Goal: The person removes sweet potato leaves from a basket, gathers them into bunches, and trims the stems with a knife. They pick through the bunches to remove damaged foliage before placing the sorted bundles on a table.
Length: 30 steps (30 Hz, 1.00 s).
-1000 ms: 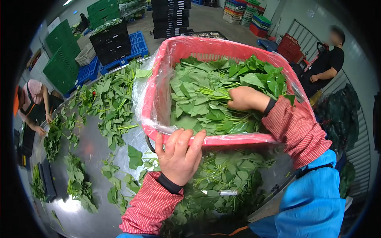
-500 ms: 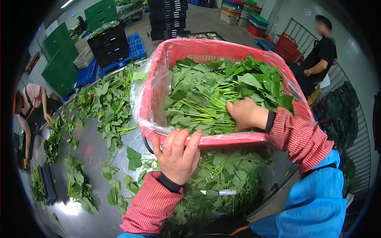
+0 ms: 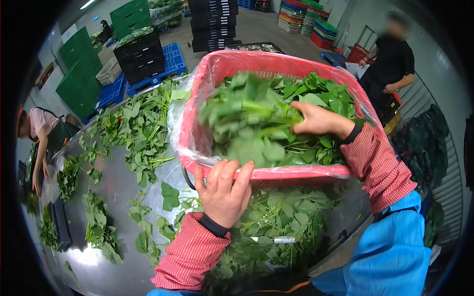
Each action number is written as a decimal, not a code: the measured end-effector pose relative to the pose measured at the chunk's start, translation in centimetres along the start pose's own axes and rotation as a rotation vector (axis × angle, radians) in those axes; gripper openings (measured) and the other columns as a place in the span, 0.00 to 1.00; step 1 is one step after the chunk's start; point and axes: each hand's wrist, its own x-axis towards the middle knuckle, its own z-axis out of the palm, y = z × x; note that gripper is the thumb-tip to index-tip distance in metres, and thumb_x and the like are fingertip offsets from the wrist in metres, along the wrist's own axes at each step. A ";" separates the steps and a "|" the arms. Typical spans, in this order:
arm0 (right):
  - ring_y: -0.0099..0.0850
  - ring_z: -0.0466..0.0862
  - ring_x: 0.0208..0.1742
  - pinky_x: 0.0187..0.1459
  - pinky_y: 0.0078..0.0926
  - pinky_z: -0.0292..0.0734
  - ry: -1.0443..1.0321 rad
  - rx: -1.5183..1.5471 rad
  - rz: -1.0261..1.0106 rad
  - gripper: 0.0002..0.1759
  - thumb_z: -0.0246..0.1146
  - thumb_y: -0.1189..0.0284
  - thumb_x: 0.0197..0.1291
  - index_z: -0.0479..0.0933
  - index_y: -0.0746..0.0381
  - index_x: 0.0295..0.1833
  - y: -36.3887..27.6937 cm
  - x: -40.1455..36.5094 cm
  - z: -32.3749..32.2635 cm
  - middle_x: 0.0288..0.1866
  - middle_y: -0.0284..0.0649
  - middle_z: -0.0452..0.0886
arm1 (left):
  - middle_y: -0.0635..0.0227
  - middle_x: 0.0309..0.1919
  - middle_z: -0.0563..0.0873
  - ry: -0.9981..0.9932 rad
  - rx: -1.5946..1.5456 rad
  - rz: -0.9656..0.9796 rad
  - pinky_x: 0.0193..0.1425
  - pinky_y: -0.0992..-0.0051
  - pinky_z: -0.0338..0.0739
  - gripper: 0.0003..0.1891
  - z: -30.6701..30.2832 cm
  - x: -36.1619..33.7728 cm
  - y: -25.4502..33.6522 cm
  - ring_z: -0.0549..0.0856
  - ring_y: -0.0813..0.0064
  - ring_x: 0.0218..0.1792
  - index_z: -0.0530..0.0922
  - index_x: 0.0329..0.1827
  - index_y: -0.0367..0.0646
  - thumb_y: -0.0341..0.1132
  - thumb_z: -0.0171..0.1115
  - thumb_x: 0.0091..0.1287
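A pink plastic basket (image 3: 276,58) lined with clear plastic film stands in front of me, filled with leafy green stems. My right hand (image 3: 318,120) is closed around the stem ends of a bunch of leafy greens (image 3: 247,106), lifted a little inside the basket; its leaves point left and are blurred by motion. More dark green leaves (image 3: 335,98) lie beneath and behind the bunch. On the basket's near rim rests my left hand (image 3: 225,190), its fingers hooked over the edge and the film.
Loose greens (image 3: 148,128) lie left of the basket on the metal table (image 3: 111,182), with another heap (image 3: 281,222) before it. One person (image 3: 44,130) bends at the far left; another (image 3: 390,64) stands at right. Black crates (image 3: 212,24) are stacked behind.
My right hand has raised the bunch from the basket's contents, moving slightly up and right. My left hand stays on the rim. The person at right has turned and shifted.
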 end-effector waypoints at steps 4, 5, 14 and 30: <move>0.39 0.69 0.69 0.66 0.30 0.67 0.019 0.361 0.352 0.47 0.65 0.55 0.57 0.57 0.77 0.72 1.3 1.9 -2.3 0.70 0.56 0.67 | 0.72 0.50 0.78 0.005 -0.003 -0.003 0.78 0.51 0.41 0.30 0.1 0.0 0.0 0.76 0.67 0.57 0.78 0.58 0.56 0.34 0.71 0.48; 0.40 0.70 0.68 0.65 0.31 0.67 0.004 0.399 0.372 0.46 0.64 0.54 0.58 0.58 0.76 0.71 1.8 2.5 -2.2 0.70 0.55 0.68 | 0.72 0.50 0.78 0.000 -0.003 -0.001 0.78 0.51 0.41 0.30 0.1 0.0 0.0 0.76 0.67 0.57 0.78 0.58 0.56 0.34 0.71 0.48; 0.45 0.80 0.56 0.57 0.38 0.74 -0.296 -0.199 0.412 0.31 0.58 0.56 0.60 0.74 0.73 0.57 -0.1 4.6 -1.1 0.57 0.56 0.79 | 0.72 0.50 0.77 0.005 0.020 0.017 0.78 0.51 0.40 0.28 0.3 -0.3 -0.3 0.77 0.68 0.57 0.78 0.58 0.57 0.35 0.70 0.49; 0.51 0.80 0.55 0.56 0.40 0.76 -0.227 -0.490 0.268 0.56 0.74 0.57 0.44 0.53 0.68 0.74 -3.7 0.2 -2.0 0.52 0.60 0.79 | 0.77 0.51 0.77 -0.016 0.041 -0.028 0.79 0.51 0.41 0.24 0.0 -0.1 0.2 0.76 0.74 0.58 0.77 0.59 0.60 0.36 0.65 0.57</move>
